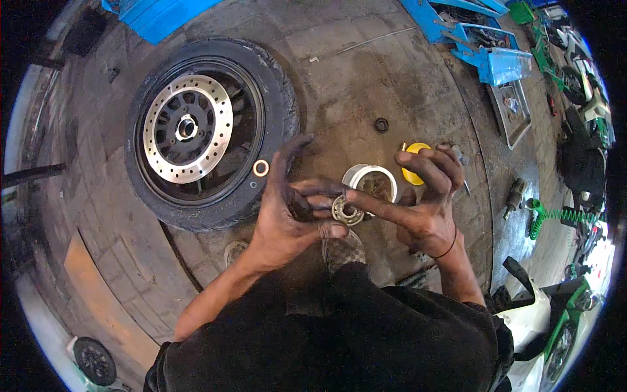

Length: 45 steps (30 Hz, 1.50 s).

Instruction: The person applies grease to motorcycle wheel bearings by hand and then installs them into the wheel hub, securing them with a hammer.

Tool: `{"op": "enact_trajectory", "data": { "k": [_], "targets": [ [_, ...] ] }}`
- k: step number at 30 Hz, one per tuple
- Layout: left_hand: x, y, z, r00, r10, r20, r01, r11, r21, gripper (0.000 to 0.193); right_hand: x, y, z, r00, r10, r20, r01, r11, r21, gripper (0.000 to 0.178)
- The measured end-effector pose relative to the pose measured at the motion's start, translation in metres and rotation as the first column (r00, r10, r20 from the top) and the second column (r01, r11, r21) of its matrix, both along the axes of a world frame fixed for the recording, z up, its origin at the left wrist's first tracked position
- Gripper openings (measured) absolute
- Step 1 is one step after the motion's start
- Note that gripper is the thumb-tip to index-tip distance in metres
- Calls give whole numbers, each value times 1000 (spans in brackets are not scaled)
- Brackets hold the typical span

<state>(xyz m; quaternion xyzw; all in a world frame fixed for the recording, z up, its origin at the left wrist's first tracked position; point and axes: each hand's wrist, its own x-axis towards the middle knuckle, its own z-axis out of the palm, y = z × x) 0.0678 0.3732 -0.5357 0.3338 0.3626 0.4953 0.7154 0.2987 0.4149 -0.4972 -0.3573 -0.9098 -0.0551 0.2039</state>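
My left hand [287,212] pinches a ball bearing [347,212] between thumb and fingers, its balls showing around the ring. The fingers of both hands are dark with grime. My right hand [428,206] reaches in from the right with its index fingertip touching the bearing's upper edge, while its other fingers are raised and apart. Just behind the bearing stands an open white tub [356,175] with brown grease-like stuff inside. Partly hidden behind my right fingers is a yellow lid-like disc [413,175].
A motorcycle wheel [277,85] with a brake disc [219,108] lies flat at left; a brass-coloured ring [261,168] rests on its tyre. Beyond the tub is a small dark round part [381,125]. A blue toolbox [506,65], metal tray [520,134] and green coiled hose [562,214] are right.
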Motion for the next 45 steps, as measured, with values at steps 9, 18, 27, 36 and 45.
{"op": "enact_trajectory", "data": {
  "k": [9, 18, 27, 36, 45],
  "targets": [
    [-4, 0, -7, 989, -111, 98, 115, 993, -35, 103, 9, 8, 7, 982, 111, -152, -98, 991, 90, 38],
    [-15, 5, 0, 968, -177, 177, 193, 978, -82, 98, 7, 4, -1, 963, 124, -241, -109, 991, 76, 37],
    [-21, 8, -3, 938, -246, 243, 283, 950, -133, 93, 10, 4, 5, 979, 179, -94, -175, 984, 43, 36],
    [-91, -8, -11, 932, 344, -113, -349, 937, -29, 92, -55, 11, -44, 898, -72, -435, -204, 807, -554, 38],
    [-128, -41, -26, 767, 570, -296, -581, 812, 59, 79, -145, 22, -101, 979, 159, -127, -202, 842, -500, 58]
  ]
}}
